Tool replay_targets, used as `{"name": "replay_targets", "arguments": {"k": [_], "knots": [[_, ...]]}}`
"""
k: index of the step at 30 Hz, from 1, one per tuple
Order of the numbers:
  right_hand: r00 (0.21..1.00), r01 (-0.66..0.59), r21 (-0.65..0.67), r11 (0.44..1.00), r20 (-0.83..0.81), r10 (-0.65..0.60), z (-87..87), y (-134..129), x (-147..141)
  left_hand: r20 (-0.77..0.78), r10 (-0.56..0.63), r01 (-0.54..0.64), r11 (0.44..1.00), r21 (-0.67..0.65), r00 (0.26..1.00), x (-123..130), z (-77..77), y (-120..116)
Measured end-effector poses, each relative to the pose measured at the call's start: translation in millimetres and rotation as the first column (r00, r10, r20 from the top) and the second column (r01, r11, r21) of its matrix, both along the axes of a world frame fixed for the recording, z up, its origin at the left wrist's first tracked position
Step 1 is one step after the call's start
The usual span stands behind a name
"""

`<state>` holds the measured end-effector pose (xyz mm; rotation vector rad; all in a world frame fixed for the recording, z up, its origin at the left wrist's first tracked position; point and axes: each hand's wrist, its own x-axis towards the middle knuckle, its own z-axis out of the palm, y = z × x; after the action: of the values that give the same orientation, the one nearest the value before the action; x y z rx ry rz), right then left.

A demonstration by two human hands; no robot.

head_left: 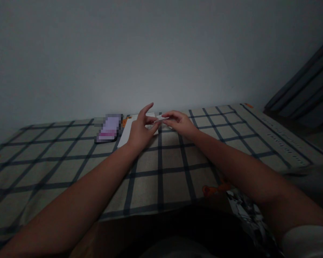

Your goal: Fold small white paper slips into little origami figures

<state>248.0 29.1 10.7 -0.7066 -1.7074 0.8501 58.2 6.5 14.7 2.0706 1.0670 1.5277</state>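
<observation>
Both my hands meet over the far middle of the table and pinch a small piece of white paper (162, 117) between them. My left hand (141, 126) grips its left side between thumb and a finger, with the index finger raised. Thumb and fingertips of my right hand (179, 122) close on its right side. Beneath and behind my left hand lie white sheets (126, 134), partly hidden by it. The paper looks folded or narrow, but its exact shape is too small to tell.
A phone with a lit, blurred screen (109, 128) lies left of the sheets. The table wears a checked cloth (174, 179) with orange patterns and printed letters at right. A pale wall (161, 53) stands behind, and a dark curtain (307, 79) hangs at right.
</observation>
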Motion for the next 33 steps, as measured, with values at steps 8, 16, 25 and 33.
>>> {"name": "replay_targets", "arguments": {"k": [8,16,25,33], "knots": [[0.996,0.09,0.076,0.993,0.023,-0.092,7.1,-6.4,1.6,-0.048,-0.001,0.005,0.997,0.073,0.999,0.5,-2.0,1.2],[0.987,0.095,0.239,0.966,0.103,-0.123,8.9,-10.8,3.8,-0.096,0.148,-0.131,0.978,0.161,0.984,-6.1,-0.7,8.9],[0.959,0.011,0.4,0.917,0.257,-0.123,7.7,-9.4,5.2,0.455,0.143,0.052,0.92,-0.39,0.879,4.8,-6.5,18.1],[0.899,-0.032,0.417,0.908,0.409,-0.156,4.5,-7.2,4.1,0.651,-0.009,0.381,0.817,-0.432,0.759,8.0,2.1,10.0]]}}
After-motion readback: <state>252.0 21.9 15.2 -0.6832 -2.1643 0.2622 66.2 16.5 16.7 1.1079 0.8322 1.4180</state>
